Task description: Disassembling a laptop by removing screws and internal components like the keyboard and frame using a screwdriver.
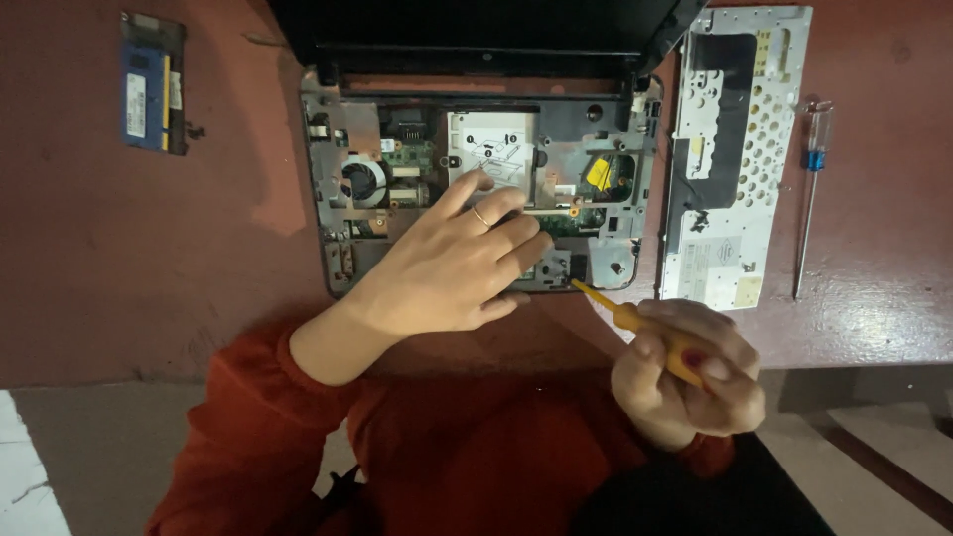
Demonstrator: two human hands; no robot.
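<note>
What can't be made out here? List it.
Head view only:
- Laptop base: the part under the left hand is covered.
- Yellow screwdriver: handle end buried in the right hand; tip too small.
- Laptop screen: cut off by the top edge.

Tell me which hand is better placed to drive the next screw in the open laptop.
Probably the right hand: it grips the yellow screwdriver, tip at the laptop front edge. The left hand lies flat on the board, holding no tool.
</note>
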